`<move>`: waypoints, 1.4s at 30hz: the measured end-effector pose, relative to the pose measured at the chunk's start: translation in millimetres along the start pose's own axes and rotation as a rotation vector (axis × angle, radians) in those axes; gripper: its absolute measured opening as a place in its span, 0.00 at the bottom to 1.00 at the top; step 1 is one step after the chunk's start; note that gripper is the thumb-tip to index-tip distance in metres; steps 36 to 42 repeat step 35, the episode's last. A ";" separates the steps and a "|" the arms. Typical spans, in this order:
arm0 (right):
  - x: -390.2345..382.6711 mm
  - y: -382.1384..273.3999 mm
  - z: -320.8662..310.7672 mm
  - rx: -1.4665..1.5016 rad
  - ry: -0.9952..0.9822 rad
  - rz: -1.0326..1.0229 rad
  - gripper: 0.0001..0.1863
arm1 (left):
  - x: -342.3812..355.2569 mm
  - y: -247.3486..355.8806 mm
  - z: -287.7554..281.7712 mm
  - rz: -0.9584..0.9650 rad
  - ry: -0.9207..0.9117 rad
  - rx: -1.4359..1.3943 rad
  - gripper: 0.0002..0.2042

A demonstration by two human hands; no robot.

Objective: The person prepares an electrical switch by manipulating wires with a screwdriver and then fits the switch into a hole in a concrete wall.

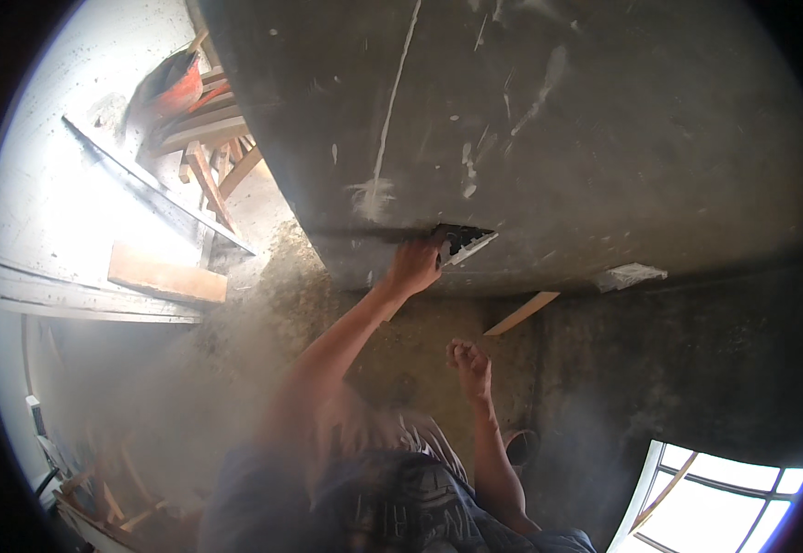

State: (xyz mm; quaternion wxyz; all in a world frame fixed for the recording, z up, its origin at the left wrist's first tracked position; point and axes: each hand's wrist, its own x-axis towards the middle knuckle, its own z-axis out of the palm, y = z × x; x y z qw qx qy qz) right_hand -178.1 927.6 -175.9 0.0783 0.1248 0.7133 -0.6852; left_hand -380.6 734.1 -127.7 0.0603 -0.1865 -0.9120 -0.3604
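My left hand (415, 265) reaches up and is closed round the handle of a scraper (466, 240). Its wide, dark, roughly triangular blade lies against the grey plastered wall (604, 138), and a pale strip runs along one edge. The handle is mostly hidden in my fingers. White streaks and smears mark the wall above the blade. Lower and to the right, my right hand (471, 370) is raised apart from the wall, its fingers curled in and nothing visible in them.
A white patch (632, 276) sticks to the wall's lower right edge. A wooden strip (523, 312) leans below it. Timber pieces (210, 129) and a red-and-dark container (178, 85) lie at upper left, near a board (167, 273). A bright window (715, 498) is at lower right. Haze hangs at lower left.
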 end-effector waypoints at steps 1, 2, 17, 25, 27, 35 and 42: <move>-10.1 5.9 -0.6 -0.004 0.017 0.026 0.14 | 3.6 8.9 -8.8 -0.025 -0.038 -0.077 0.27; -19.7 10.6 -1.0 -0.011 0.031 0.047 0.14 | 5.5 15.6 -14.9 -0.050 -0.070 -0.153 0.27; -77.9 32.7 -29.1 -0.069 -0.066 0.100 0.12 | -13.0 22.4 -6.3 -0.088 -0.022 0.008 0.29; -77.7 36.0 -33.3 -0.118 -0.116 0.084 0.13 | -13.0 22.7 -6.8 -0.027 0.043 0.159 0.34; -76.2 43.6 -39.8 -0.133 -0.129 0.091 0.14 | -12.7 32.1 -11.6 -0.080 -0.037 0.094 0.33; -81.9 46.6 -38.4 -0.199 -0.180 0.131 0.14 | -10.5 27.6 -2.9 -0.103 0.038 0.022 0.37; -81.9 46.6 -38.4 -0.199 -0.180 0.131 0.14 | -10.5 27.6 -2.9 -0.103 0.038 0.022 0.37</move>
